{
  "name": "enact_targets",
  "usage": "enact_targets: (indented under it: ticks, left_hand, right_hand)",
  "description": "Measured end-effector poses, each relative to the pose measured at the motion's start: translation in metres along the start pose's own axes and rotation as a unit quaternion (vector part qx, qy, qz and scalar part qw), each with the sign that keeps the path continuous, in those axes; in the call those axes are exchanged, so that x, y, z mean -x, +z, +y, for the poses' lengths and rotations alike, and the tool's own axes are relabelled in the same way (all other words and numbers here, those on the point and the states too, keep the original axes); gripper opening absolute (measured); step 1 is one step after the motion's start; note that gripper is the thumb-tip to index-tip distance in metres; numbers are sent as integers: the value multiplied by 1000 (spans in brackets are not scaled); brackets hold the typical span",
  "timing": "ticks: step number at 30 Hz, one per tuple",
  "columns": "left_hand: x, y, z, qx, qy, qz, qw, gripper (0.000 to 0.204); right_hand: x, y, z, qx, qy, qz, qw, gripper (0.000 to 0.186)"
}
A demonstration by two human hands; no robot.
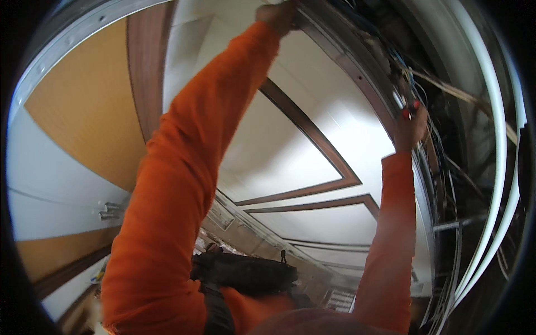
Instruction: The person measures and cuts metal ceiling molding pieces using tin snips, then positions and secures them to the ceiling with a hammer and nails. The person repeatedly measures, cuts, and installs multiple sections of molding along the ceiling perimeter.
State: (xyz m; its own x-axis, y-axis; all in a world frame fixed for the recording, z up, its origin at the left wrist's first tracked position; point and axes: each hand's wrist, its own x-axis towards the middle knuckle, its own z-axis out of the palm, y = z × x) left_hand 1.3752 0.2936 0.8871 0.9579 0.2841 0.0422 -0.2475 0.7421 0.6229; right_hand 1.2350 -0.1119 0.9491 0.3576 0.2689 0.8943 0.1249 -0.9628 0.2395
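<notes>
Both of my arms, in orange sleeves, reach up overhead. At the top edge of the picture my left hand [277, 18] is against the long metal frame [329, 42]; its fingers are dark and partly cut off, so their grip does not show. My right hand [411, 129] is raised beside the same frame farther right, closed on a small red-and-silver hand tool [406, 113]. The kind of tool is too blurred to tell. White panels [346, 131] with brown trim [304, 125] lie between my arms.
Loose wires [416, 75] hang in the dark opening to the right. Thick white cables [494, 139] curve down beyond it. An orange-brown panel [89, 95] and a white one stand at the left. A black bag-like object [245, 273] shows below, near my body.
</notes>
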Motion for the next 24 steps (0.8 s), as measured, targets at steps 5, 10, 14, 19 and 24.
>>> enact_targets:
  ticks: [5, 10, 14, 19, 24]
  left_hand:
    - [-29, -5, -14, 27, -23, -33, 999, 24]
    - [-42, -1, -19, 35, -11, -23, 999, 24]
    - [-43, -2, -19, 6, -35, -42, 998, 26]
    - [-44, 4, -21, -10, -34, -35, 999, 35]
    - [-38, -11, -19, -107, 40, -23, 993, 44]
  right_hand:
    - [3, 1, -12, 48, 6, 14, 999, 34]
    - [3, 0, -12, 53, 8, 26, 998, 37]
    - [3, 2, -9, 58, 17, 22, 998, 39]
    - [3, -1, -9, 100, 50, -3, 994, 41]
    - [3, 5, -13, 60, -4, 25, 998, 33]
